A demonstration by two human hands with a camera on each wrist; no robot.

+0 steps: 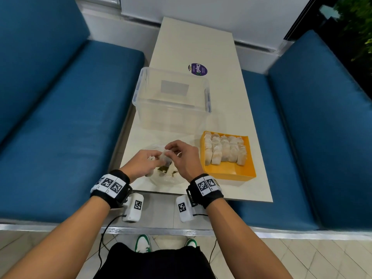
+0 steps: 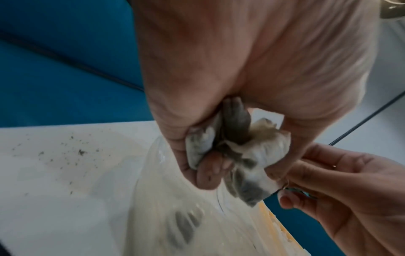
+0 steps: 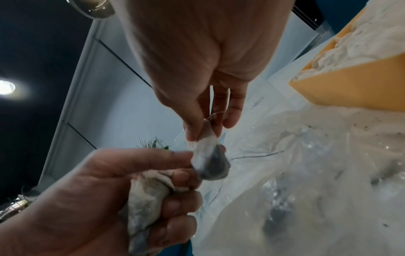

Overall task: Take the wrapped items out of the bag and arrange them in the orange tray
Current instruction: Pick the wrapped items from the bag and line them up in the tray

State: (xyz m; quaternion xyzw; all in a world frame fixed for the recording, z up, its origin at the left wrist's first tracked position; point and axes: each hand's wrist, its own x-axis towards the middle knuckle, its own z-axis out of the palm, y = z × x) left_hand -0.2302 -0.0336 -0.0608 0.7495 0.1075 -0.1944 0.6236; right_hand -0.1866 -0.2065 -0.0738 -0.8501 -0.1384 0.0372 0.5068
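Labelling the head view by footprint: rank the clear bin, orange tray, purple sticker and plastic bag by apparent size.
1. Clear bin
2. Orange tray
3. Plastic bag, partly hidden by the hands, so its place against the tray is unsure
4. Purple sticker

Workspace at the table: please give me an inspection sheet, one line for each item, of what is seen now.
Surface: pale table, dark crumbs on it.
Job's things: clear bag at near edge; orange tray to its right, rows of packets fill its far part.
Clutter: empty clear bin; purple sticker.
Grips: left hand holds several packets; right hand pinches one packet.
Cables: black wires hang from wrist cameras.
Surroundings: blue benches both sides; tiled floor.
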